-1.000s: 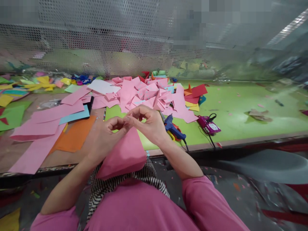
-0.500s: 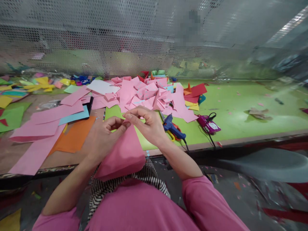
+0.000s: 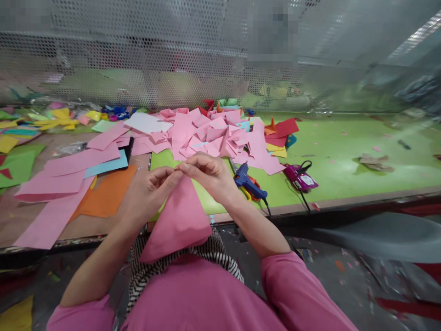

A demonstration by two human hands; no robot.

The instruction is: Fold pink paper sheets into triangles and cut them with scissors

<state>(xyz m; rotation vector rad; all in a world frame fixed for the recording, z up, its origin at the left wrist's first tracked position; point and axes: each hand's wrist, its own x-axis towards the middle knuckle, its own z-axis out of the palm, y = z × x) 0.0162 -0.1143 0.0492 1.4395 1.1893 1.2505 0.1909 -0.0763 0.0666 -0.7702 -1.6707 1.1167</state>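
Observation:
A large pink paper piece (image 3: 182, 216) hangs between my hands and my lap, narrow at the top and wide at the bottom. My left hand (image 3: 148, 191) pinches its top tip from the left. My right hand (image 3: 208, 177) pinches the same tip from the right, its fingertips touching those of my left hand. The fingers partly hide the tip. Behind my hands lies a heap of folded pink papers (image 3: 213, 133). A blue glue gun (image 3: 250, 181) rests on the green table just right of my right hand, over scissors with a yellow handle.
Pink strips (image 3: 65, 184), an orange sheet (image 3: 108, 195) and a light blue strip lie at the left. A purple device (image 3: 303, 178) with a black cord sits right of the glue gun. Red and yellow papers lie behind it. A perforated metal panel (image 3: 155, 64) stands at the back.
The pink paper's top has become narrower between my fingers, and its lower part has shifted slightly right. My hands remain at nearly the same place, still pinching.

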